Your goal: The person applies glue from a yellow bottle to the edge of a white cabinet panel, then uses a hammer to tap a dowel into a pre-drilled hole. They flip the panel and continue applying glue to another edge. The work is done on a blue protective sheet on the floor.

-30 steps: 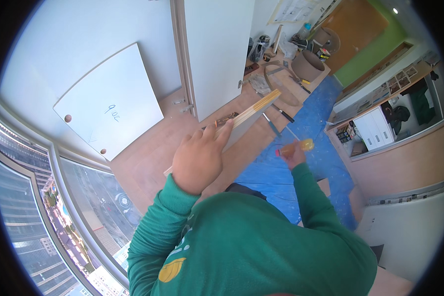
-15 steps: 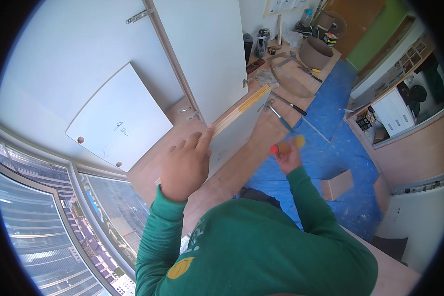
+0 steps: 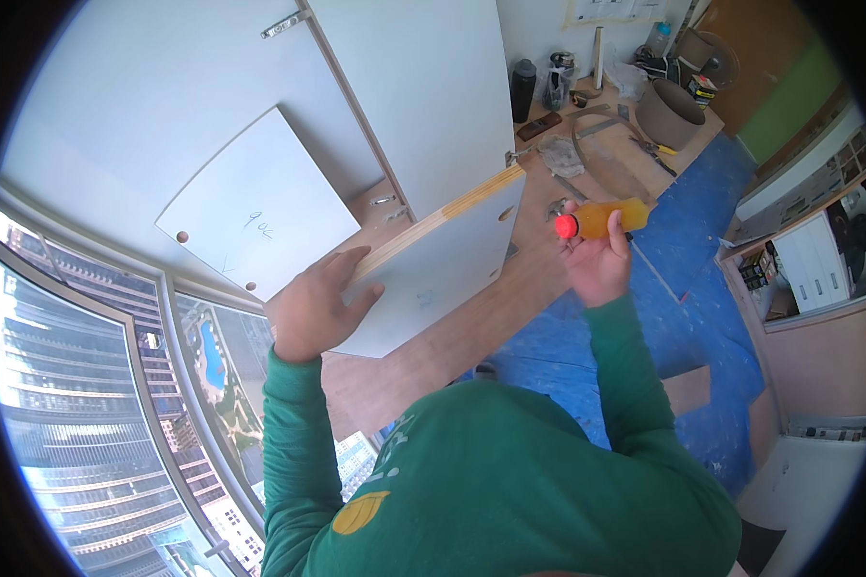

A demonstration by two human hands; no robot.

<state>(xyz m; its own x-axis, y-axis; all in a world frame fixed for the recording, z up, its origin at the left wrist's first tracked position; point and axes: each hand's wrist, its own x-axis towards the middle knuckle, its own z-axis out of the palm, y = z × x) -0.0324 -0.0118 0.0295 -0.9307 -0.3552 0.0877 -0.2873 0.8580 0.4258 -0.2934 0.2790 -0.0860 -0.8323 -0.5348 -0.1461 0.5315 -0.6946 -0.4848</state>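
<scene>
My left hand [image 3: 315,306] grips the top edge of a white panel [image 3: 423,298], thumb on its face and fingers over the edge. The panel stands tilted on the wooden bench, and a yellowish coating shows along the far part of its bare wood edge. In my right hand [image 3: 597,264] is a squeeze bottle [image 3: 606,219] of amber liquid, lying sideways with its red cap toward the left. Just behind that hand a hammer head [image 3: 555,207] peeks out, its handle mostly hidden. A second white panel [image 3: 269,207] with handwriting and two holes leans at the left.
A tall white cabinet door [image 3: 423,96] stands behind the panel. On the far bench are a dark flask [image 3: 522,88], a brown ring-shaped band [image 3: 671,113], pliers [image 3: 656,149] and a wooden plane [image 3: 539,125]. Blue sheeting [image 3: 548,370] covers the floor; windows [image 3: 77,356] run along the left.
The white panel has turned so more of its face shows, and my left thumb now lies against that face. My right hand has risen with the bottle, now held sideways in front of the hammer.
</scene>
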